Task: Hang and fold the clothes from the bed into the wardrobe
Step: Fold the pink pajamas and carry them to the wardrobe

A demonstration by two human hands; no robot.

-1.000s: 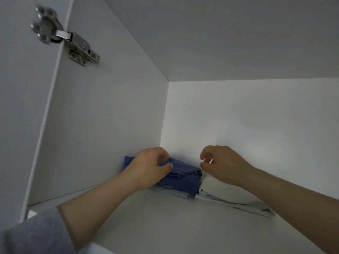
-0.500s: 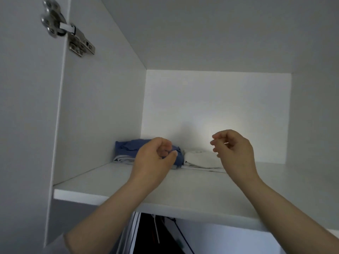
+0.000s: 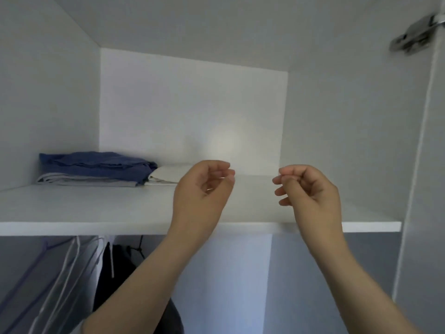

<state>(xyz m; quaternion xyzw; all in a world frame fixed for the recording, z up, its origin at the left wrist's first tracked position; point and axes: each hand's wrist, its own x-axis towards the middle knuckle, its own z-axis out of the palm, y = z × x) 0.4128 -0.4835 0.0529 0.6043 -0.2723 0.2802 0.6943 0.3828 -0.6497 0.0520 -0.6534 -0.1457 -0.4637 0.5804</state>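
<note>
A folded blue garment [image 3: 96, 165] lies on a folded grey one [image 3: 84, 180] at the back left of the white wardrobe shelf [image 3: 96, 208]. A folded white garment [image 3: 168, 175] lies right beside them. My left hand [image 3: 204, 189] hovers in front of the shelf edge, right of the clothes, fingers loosely curled and holding nothing. My right hand [image 3: 310, 189] hangs at the same height further right, also loosely curled and empty. Neither hand touches the clothes.
Below the shelf hang clear garment covers [image 3: 55, 273] and a dark garment [image 3: 115, 273] on the left. A metal door hinge [image 3: 414, 37] sits at the upper right on the open door [image 3: 423, 213]. The wardrobe's right wall bounds the shelf.
Both hands have drawn back from the folded clothes and out past the shelf edge. The view has shifted right and lower, so the hanging section below shows.
</note>
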